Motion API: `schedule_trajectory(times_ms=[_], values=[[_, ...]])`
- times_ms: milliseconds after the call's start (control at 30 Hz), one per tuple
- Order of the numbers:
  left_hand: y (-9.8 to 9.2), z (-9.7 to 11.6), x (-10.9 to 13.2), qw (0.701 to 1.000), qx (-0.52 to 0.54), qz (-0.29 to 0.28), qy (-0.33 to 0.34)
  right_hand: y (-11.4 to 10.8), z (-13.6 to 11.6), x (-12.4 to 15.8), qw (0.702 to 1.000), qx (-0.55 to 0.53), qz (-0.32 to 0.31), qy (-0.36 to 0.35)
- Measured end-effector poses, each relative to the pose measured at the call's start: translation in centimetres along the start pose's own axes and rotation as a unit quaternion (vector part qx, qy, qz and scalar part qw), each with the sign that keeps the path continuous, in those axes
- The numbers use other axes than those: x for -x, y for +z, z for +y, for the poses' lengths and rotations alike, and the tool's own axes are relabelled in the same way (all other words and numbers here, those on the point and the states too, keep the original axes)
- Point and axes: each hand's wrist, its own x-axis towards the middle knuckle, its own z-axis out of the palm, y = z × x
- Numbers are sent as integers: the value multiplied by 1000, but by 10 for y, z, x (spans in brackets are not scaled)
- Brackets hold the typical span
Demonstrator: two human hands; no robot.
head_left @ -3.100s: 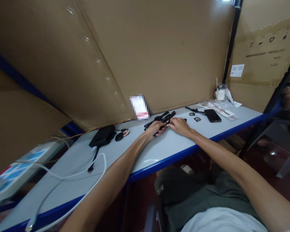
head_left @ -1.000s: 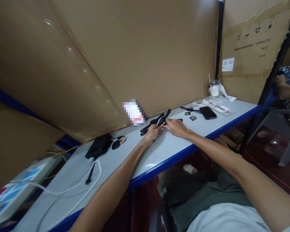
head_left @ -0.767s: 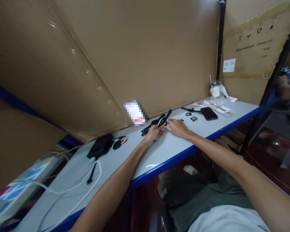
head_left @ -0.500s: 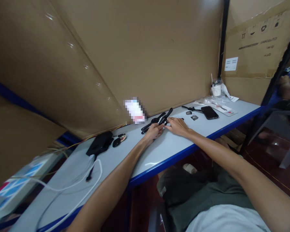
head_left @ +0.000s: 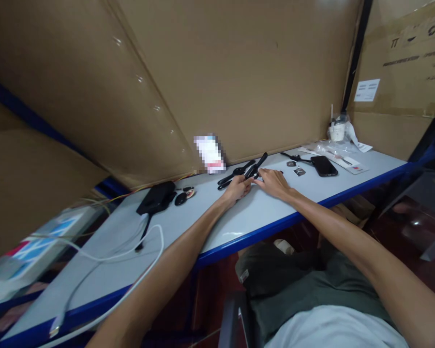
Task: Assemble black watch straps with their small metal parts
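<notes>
My left hand (head_left: 238,189) is closed on a black watch (head_left: 252,171) whose strap sticks up past the fingers. From the right, my right hand (head_left: 273,182) has its fingertips pressed at the same watch, beside the left fingertips. Another black watch (head_left: 238,171) lies just behind my left hand, on the grey table (head_left: 255,210). Right of my hands, a third dark watch (head_left: 297,157) lies near two small dark square pieces and a black phone (head_left: 323,166).
A lit, blurred phone screen (head_left: 210,153) leans on the cardboard wall. At the left are a black case (head_left: 157,197), a dark oval object (head_left: 180,198) and a white cable (head_left: 161,241). A bagged cup (head_left: 337,131) stands at the back right.
The camera view has shifted, so the table and hands appear slightly higher and further right. Both hands stay at the watch, with little change in their grip.
</notes>
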Motion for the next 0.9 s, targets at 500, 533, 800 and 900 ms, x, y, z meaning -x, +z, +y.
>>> schedule_trajectory(times_ms=[500,533,800,900], values=[[-5,-2,-2,999,32,-40,2,0,0,0,1000,-6,2,-5],[-5,-2,-2,999,29,-43,3,0,0,-1,1000,-8,1,-5],[-3,-5,-4,1000,2,-22,13,0,0,-2,1000,-15,1,-5],[-2,-5,-4,1000,11,-11,4,1,0,-2,1000,-21,12,-7]])
